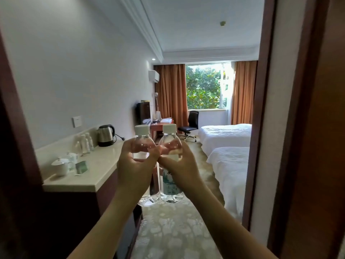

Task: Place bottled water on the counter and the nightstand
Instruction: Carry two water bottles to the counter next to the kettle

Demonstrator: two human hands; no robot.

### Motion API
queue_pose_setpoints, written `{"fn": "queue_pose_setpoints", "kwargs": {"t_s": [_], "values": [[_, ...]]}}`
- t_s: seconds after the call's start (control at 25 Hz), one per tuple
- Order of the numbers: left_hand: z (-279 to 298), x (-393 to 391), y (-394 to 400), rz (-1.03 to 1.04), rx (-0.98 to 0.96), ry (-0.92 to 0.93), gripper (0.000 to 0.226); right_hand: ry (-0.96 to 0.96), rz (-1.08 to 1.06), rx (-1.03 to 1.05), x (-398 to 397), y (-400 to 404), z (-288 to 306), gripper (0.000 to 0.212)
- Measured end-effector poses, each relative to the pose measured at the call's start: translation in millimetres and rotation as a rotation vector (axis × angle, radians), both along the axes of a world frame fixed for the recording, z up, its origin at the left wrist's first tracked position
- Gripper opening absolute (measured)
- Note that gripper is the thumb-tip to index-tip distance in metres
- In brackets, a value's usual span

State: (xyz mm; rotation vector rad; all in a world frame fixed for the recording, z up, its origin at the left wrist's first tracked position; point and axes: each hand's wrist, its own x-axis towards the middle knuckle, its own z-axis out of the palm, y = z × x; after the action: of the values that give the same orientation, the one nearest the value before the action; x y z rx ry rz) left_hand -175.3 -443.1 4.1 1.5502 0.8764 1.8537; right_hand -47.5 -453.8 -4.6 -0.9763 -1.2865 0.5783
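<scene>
I hold two clear water bottles with white caps upright, side by side in front of me. My left hand [135,165] grips the left bottle [142,141] around its middle. My right hand [180,165] grips the right bottle [170,186], whose blue-green label shows below my fingers. Both bottles hang in the air just right of the pale stone counter [97,165], at its front corner. No nightstand is in view.
On the counter stand a steel kettle [106,135], several glasses [85,143], lidded white cups [60,165] and a small green packet [81,167]. A dark door frame [261,128] borders the right. Beyond lie patterned carpet [168,230], two white beds [227,157], a desk and an office chair [189,126].
</scene>
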Motion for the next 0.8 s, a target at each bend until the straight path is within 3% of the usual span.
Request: {"fn": "queue_pose_setpoints", "kwargs": {"t_s": [0.16,0.32,0.6,0.8], "values": [[-13.5,36.4,84.8,-0.053,0.0,0.021,0.031,-0.006,-0.059,0.001,34.9,76.3,-14.0,0.041],[-18.9,57.2,194.3,-0.089,0.001,-0.004,0.043,-0.067,-0.112,0.02,54.0,179.4,-16.1,0.042],[0.6,97.9,393.2,-0.168,0.118,0.0,0.031,-0.079,-0.18,0.076,90.9,363.8,7.5,0.035],[-0.3,129.4,492.9,-0.197,0.079,0.038,0.043,-0.023,-0.178,0.061,124.7,467.8,1.7,0.055]]}}
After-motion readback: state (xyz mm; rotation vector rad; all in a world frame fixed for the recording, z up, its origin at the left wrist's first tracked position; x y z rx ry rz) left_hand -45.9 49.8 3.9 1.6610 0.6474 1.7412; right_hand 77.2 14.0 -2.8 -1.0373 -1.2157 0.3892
